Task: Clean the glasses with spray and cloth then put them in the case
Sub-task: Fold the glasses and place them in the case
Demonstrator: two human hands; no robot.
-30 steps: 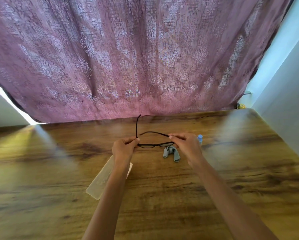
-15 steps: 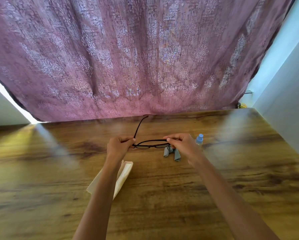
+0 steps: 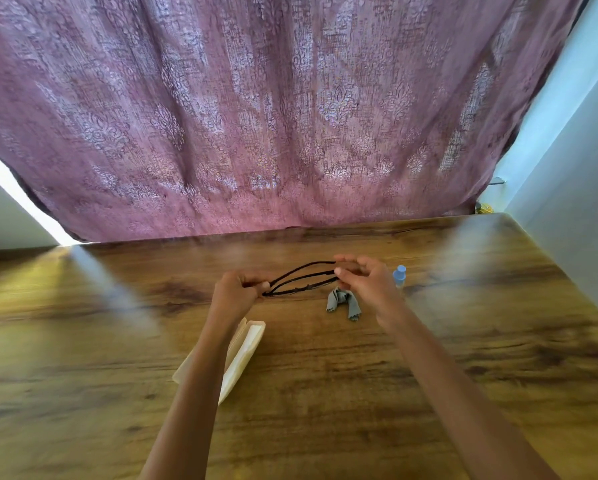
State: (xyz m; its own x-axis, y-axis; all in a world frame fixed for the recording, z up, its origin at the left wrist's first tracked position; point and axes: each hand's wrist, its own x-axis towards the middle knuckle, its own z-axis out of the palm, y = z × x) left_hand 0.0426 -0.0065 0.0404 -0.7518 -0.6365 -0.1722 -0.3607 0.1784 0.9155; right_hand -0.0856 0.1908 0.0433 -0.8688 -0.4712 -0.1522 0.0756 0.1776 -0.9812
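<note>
Thin black-framed glasses hang just above the wooden table, both temples folded in against the frame. My left hand pinches their left end and my right hand pinches the right end. A crumpled grey cloth lies on the table under my right hand. A small bottle with a blue cap stands just right of that hand, partly hidden by it. The cream case lies open under my left forearm, which covers much of it.
A mauve patterned curtain hangs along the table's far edge. A pale wall borders the table on the right. Bare wood stretches to the left and toward me.
The left temple, which stood out toward the curtain, has folded flat against the frame. Both hands stayed on the glasses' ends, and the glasses sit slightly lower and flatter.
</note>
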